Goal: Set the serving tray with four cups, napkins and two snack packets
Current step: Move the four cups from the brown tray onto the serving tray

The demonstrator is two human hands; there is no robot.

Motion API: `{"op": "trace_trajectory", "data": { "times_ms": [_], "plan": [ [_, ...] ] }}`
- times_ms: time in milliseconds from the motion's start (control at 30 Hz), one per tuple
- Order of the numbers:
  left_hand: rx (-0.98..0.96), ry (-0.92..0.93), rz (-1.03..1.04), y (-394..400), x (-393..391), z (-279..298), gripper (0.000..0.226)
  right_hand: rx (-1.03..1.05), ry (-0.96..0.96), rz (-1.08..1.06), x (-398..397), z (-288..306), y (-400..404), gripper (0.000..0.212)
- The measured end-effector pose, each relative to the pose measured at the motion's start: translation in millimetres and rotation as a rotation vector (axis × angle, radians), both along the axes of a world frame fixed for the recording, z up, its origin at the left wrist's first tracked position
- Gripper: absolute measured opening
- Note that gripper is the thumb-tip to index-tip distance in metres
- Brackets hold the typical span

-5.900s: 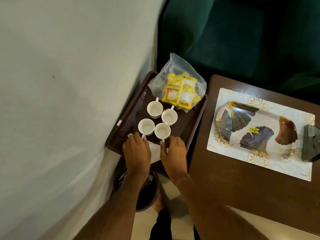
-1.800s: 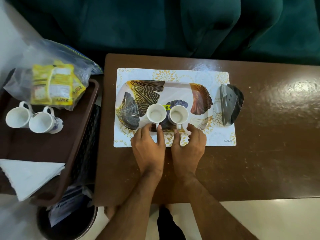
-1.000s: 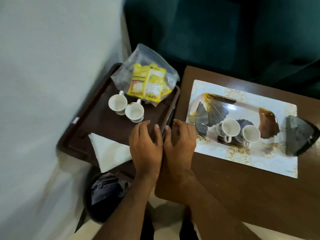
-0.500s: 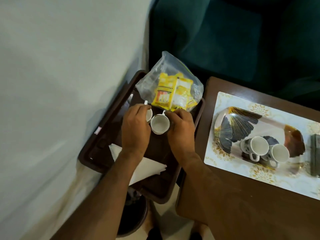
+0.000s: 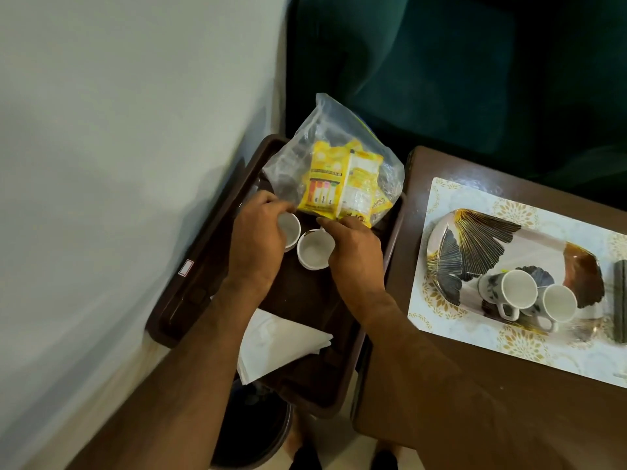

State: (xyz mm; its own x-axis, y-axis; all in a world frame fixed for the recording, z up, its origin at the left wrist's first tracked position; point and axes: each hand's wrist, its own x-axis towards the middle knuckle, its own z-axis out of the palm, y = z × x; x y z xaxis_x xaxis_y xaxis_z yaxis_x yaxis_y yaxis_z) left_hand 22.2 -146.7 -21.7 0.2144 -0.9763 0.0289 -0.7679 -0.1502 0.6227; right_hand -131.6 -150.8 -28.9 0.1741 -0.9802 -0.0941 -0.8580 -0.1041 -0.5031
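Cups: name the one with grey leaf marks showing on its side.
The cup on the patterned serving tray, nearer the brown tray. Its wall shows grey marks; the other three show only white.

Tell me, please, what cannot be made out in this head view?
- Left cup: mostly hidden by the left hand; grip unclear.
- Right hand: fingertips behind the other cup; handle unseen.
- Dark object: cut off by the right edge.
- Packets: print too blurred; count unclear inside the bag.
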Motion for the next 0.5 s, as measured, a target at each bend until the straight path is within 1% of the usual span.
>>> {"op": "trace_trajectory", "data": {
  "times_ms": [133, 267, 333, 400, 500],
  "plan": [
    [0.044, -0.020, 0.029, -7, 8, -3, 0.034, -0.017, 0.025, 0.047, -2, 4, -5, 0.052],
    [0.072, -0.030, 0.079, 1, 15, -9, 0.032, -0.047, 0.009, 0.038, -6, 2, 1, 0.037],
    [0.081, -0.006, 0.107, 6, 18, -11, 0.032, -0.058, -0.005, 0.022, -8, 2, 4, 0.032],
    [0.074, 0.007, 0.120, 14, 19, -12, 0.029, -0.079, -0.026, 0.009, -9, 3, 9, 0.030],
    [0.037, -0.028, 0.135, 30, 15, -14, 0.021, -0.117, -0.034, -0.034, -12, 3, 17, 0.027]
  ]
}}
